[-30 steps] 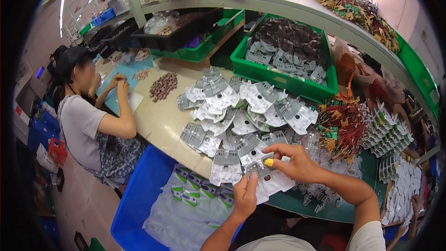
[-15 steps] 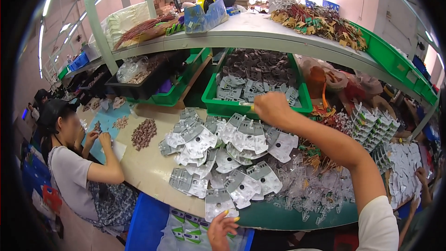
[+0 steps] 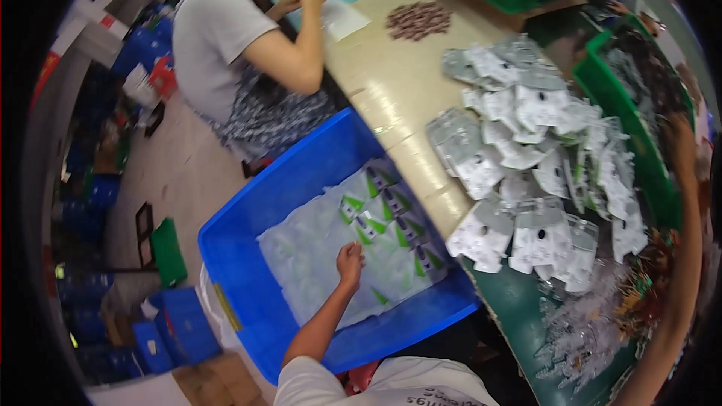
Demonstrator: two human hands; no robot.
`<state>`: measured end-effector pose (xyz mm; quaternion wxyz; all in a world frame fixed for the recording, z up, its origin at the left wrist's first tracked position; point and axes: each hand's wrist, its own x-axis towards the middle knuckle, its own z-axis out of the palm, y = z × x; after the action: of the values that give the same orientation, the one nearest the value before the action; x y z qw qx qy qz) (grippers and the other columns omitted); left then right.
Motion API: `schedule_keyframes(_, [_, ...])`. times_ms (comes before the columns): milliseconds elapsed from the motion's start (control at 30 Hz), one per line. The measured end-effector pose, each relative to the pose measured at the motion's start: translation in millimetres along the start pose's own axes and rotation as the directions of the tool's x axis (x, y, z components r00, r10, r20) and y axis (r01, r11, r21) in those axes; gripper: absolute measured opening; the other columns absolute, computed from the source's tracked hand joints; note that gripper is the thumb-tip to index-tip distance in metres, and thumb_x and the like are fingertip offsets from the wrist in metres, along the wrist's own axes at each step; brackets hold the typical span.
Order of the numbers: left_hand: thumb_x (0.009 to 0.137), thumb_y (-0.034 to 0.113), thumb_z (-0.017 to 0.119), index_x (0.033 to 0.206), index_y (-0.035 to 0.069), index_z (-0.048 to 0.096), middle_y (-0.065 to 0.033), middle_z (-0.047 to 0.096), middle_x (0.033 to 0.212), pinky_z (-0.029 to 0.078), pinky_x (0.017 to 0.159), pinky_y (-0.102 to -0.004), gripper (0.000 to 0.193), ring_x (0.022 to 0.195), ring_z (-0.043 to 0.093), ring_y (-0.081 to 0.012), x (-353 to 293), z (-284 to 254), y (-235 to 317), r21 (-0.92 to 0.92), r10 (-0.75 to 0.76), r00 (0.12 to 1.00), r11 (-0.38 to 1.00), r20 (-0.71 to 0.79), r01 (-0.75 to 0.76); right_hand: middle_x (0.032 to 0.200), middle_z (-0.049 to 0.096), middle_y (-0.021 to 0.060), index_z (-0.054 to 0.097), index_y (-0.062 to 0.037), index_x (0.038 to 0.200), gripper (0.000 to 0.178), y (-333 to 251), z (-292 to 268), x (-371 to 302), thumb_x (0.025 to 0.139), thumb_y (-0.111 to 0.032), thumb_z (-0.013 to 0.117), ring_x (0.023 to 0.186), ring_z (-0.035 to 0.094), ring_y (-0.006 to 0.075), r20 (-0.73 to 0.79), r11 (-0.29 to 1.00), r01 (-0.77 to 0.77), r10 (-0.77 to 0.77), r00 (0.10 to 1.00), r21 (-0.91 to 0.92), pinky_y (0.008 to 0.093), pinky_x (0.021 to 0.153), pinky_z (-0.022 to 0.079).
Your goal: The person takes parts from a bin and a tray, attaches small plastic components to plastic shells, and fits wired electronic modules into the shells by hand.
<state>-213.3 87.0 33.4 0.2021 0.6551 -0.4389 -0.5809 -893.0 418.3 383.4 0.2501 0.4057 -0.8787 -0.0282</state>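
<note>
Hovering over the packs [image 3: 368, 227] in the bin [image 3: 244, 248] at 6 o'clock, the left hand [image 3: 350, 263] is showing bent fingers, any grip untellable. The right hand [image 3: 681, 135] is blurring near parts [image 3: 651, 71] in the 3 o'clock crate [image 3: 634, 139], grip unclear; gentle handling would likely be sparing the packs creases.

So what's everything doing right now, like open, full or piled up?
Left hand: fingers curled, over the blue bin
Right hand: at the green crate, grip unclear
Blue bin: open, partly filled
Green crate: open, holding parts
Grey-and-white parts: piled, overlapping
Small brown pieces: heaped
Clear parts: heaped loosely
</note>
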Motion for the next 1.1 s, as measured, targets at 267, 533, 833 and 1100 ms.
schedule_keyframes(267, [0.075, 0.035, 0.075, 0.134, 0.003, 0.042, -0.0208, 0.052, 0.127, 0.039, 0.102, -0.0472, 0.075, 0.115, 0.051, -0.0343, 155.3, 2.6, -27.9, 0.364, 0.38, 0.82, 0.903, -0.428, -0.228, 0.105, 0.064, 0.0135, 0.062, 0.0, 0.112, 0.024, 14.9, -2.8, -47.1, 0.094, -0.015, 0.059, 0.095, 0.061, 0.0243, -0.126, 0.988, -0.103, 0.117, 0.985, 0.113, 0.0308, 0.084, 0.046])
schedule_keyframes(533, [0.054, 0.051, 0.085, 0.143, 0.009, 0.02, -0.0239, 0.037, 0.136, 0.036, 0.103, -0.0489, 0.118, 0.125, 0.039, -0.0401, 156.3, 58.8, 46.4, 0.328, -0.211, 0.83, 0.847, -0.516, 0.419, 0.109, 0.064, 0.0114, 0.062, -0.0008, 0.117, 0.026, 24.3, -15.2, -69.6, 0.095, -0.015, 0.057, 0.1, 0.061, 0.0204, -0.082, 0.98, -0.151, 0.163, 0.983, 0.132, 0.0285, 0.088, 0.045])
schedule_keyframes(833, [0.05, 0.036, 0.088, 0.141, 0.016, 0.026, -0.0189, 0.034, 0.136, 0.032, 0.102, -0.0558, 0.112, 0.128, 0.032, -0.0381, 80.7, 54.4, 28.7, 0.456, 0.132, 0.849, 0.88, -0.512, 0.138, 0.114, 0.064, 0.0106, 0.062, -0.0008, 0.119, 0.028, 41.5, -5.5, -77.2, 0.095, -0.014, 0.057, 0.103, 0.06, 0.0191, -0.035, 0.975, -0.143, 0.151, 0.988, 0.171, 0.0275, 0.093, 0.044])
schedule_keyframes(1100, [0.053, 0.033, 0.086, 0.138, 0.018, 0.029, -0.0144, 0.035, 0.132, 0.032, 0.098, -0.0542, 0.104, 0.124, 0.034, -0.0349, 67.1, 90.5, -0.4, 0.443, 0.072, 0.826, 0.868, -0.559, 0.225, 0.099, 0.063, 0.004, 0.062, -0.0049, 0.122, 0.031, -4.0, -35.4, -75.8, 0.096, -0.02, 0.057, 0.084, 0.054, 0.0095, -0.079, 0.832, -0.356, 0.426, 0.901, 0.426, 0.0226, 0.077, 0.043])
